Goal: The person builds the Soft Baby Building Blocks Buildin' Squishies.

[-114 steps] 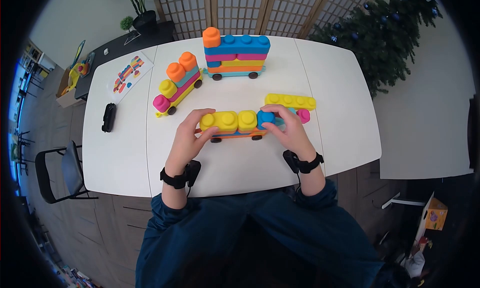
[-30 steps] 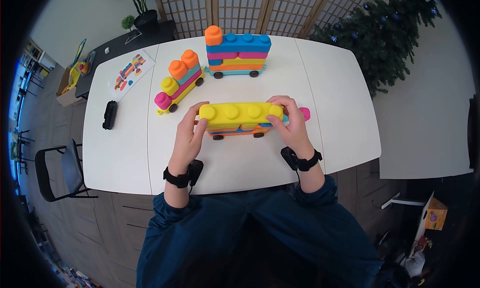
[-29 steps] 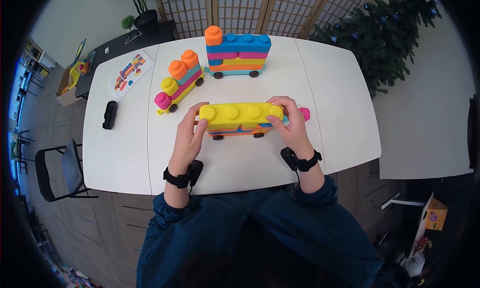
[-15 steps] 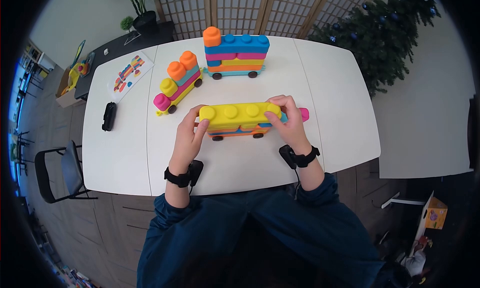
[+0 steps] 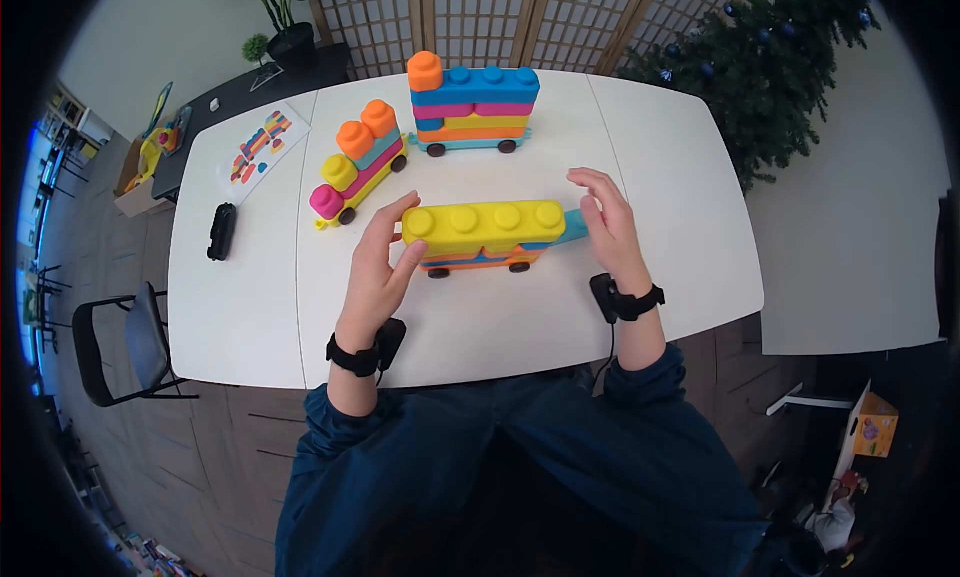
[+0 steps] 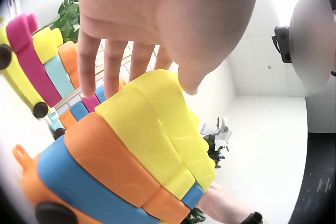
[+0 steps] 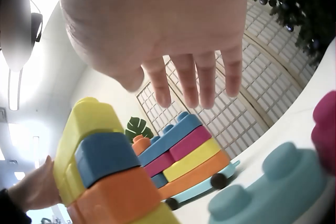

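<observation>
A long yellow block tops a wheeled stack with orange and blue layers. My left hand holds the yellow block's left end, thumb at the near side and fingers at the far side; the left wrist view shows this hand against the yellow layers. Off the stack's right end, my right hand is open and holds nothing. Below that hand in the right wrist view lie a teal piece and a pink block, which the hand hides in the head view.
Behind stand a tall wheeled block stack and, to its left, a smaller wheeled one. A picture sheet and a black object lie at the table's left. A decorated tree stands beyond the far right edge.
My right hand has let go of the long yellow block and moved right with its fingers spread away. My left hand stays at the block's left end.
</observation>
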`<state>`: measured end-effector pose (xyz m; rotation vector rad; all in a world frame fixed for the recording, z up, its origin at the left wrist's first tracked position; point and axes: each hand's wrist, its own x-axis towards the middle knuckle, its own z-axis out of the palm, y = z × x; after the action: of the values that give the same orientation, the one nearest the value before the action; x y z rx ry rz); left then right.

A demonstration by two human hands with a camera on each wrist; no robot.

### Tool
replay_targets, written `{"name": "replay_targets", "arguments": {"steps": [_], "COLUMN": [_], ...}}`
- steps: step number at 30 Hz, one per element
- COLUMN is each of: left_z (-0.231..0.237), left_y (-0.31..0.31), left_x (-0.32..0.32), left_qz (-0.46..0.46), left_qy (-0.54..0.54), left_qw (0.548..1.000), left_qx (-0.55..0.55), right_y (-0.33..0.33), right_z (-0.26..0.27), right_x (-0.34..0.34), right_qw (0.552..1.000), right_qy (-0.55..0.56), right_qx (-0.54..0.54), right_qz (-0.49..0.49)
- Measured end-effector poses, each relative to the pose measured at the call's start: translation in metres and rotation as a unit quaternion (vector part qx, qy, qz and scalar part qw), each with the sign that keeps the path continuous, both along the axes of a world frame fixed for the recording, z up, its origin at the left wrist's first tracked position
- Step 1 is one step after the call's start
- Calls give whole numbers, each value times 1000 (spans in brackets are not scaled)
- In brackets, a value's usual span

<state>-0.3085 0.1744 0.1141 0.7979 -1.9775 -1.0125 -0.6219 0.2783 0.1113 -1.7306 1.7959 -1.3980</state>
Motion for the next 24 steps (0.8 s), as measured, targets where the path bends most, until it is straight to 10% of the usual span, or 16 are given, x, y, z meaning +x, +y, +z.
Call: {"name": "replay_targets", "arguments": {"steps": [6, 13, 19, 24], "left_z": [-3, -3, -4, -4], "left_y": [-1, -1, 0, 1], "left_x": [-1, -1, -2, -4], "left_qz": [14, 19, 23, 24], "left_qy": [-19, -15, -13, -9], "left_qw": [1000, 1000, 1000, 1000], "left_qx": [-18, -6, 2, 5], "right_y": [11, -3, -12, -16], "right_z": [-25, -23, 28, 54], "right_x": [-28, -39, -18, 36], "right_qw": [928, 907, 974, 989], "right_qy": [298, 269, 174, 95], "right_qx": [221, 324, 44, -109], "right_qz": [-43, -24, -137, 39]}}
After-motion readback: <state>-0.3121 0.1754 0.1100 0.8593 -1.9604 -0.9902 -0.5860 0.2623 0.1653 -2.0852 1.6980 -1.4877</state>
